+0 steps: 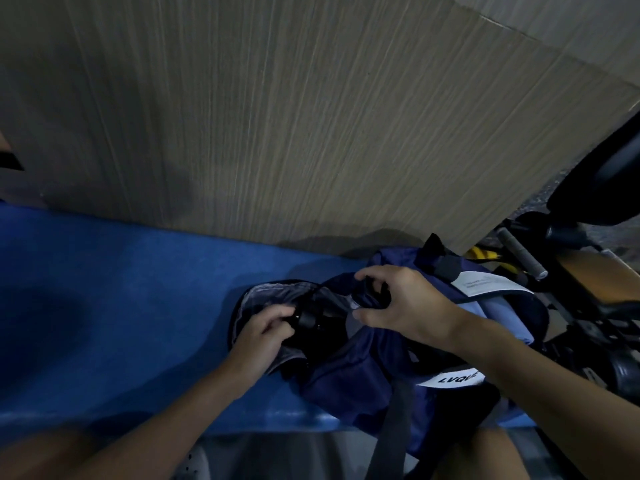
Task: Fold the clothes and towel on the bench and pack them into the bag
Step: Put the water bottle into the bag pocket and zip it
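Note:
A navy bag (349,372) with a white label lies on the blue bench (121,289), its left end compartment open and showing a grey lining (263,292). My left hand (263,332) is inside that opening and grips a small black cylindrical thing (306,318). My right hand (403,301) pinches the dark fabric and strap at the top edge of the opening. Light blue folded cloth (498,313) shows in the main compartment on the right. What else lies in the end compartment is too dark to tell.
A wood-grain wall panel (277,116) rises right behind the bench. Dark gym equipment with a grey handle (523,254) stands close at the right. A grey shoulder strap (391,434) hangs over the bench's front edge. Blue bench surface extends to the left.

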